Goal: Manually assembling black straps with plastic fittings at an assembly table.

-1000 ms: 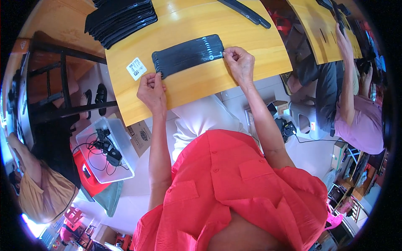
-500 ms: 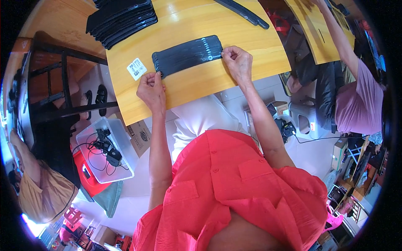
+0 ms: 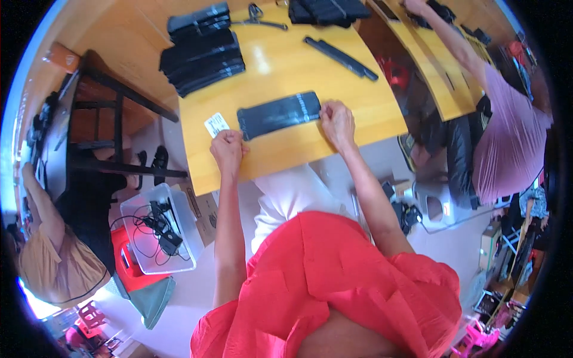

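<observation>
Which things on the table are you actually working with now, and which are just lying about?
In hand:
- flat black packet, left hand at its left end, right hand at its right end
- small white label beside the left hand

Lying about:
- stack of black packets
- long black strip
- scissors
- clear bin of cables on the floor
</observation>
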Motion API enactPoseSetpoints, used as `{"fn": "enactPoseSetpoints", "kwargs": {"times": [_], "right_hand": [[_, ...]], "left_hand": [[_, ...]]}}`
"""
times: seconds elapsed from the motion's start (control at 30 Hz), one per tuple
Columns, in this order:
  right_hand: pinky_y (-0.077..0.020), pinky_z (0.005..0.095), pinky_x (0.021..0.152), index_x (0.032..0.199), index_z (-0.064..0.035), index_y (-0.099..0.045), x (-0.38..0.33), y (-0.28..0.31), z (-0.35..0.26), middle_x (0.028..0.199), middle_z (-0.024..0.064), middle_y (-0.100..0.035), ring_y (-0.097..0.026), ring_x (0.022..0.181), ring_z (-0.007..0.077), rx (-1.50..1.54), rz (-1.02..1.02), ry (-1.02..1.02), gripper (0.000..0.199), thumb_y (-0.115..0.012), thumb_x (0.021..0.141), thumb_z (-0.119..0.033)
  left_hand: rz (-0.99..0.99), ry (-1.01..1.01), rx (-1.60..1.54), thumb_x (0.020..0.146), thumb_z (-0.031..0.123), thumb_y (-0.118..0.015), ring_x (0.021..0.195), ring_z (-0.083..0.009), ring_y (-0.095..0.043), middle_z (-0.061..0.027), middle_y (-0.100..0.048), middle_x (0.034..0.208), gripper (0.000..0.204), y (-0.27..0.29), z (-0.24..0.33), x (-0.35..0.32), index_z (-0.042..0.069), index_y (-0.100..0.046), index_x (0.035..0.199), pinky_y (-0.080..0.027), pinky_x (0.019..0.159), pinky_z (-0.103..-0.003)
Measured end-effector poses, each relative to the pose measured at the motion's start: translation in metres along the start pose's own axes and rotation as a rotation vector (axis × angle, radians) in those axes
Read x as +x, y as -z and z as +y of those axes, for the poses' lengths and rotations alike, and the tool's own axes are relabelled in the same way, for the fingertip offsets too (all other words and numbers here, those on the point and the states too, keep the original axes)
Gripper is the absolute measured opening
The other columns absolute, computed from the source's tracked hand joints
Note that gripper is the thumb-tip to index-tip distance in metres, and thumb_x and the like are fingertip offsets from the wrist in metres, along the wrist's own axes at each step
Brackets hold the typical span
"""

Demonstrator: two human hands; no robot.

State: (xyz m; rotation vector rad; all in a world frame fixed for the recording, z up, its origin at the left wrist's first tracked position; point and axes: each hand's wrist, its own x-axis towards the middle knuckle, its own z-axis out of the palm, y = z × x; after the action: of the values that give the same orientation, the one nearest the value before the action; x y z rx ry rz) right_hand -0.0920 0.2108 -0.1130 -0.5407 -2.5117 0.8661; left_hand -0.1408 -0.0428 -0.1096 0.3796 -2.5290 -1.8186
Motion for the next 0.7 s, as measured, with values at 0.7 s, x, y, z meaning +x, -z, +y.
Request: {"fn": "enactPoseSetpoints", "kwargs": {"times": [0.7], "right_hand": [[-0.0416, 0.0393, 0.066, 0.081, -0.0063, -0.061, -0.011, 0.019, 0.031, 0.078, 0.0099, -0.055, -0.052, 0.076, 0.0284, -0.075, 0.299, 0.13, 0.007, -0.061, 0.074, -0.007]], "left_hand": [[0.299, -0.216, 0.873, 0.086, 0.041, -0.056, 0.069, -0.0396, -0.063, -0.0247, -0.063, 0.072, 0.044, -0.055, 0.027, 0.025, -0.002, -0.062, 0.076, -0.049, 0.063, -0.047]]}}
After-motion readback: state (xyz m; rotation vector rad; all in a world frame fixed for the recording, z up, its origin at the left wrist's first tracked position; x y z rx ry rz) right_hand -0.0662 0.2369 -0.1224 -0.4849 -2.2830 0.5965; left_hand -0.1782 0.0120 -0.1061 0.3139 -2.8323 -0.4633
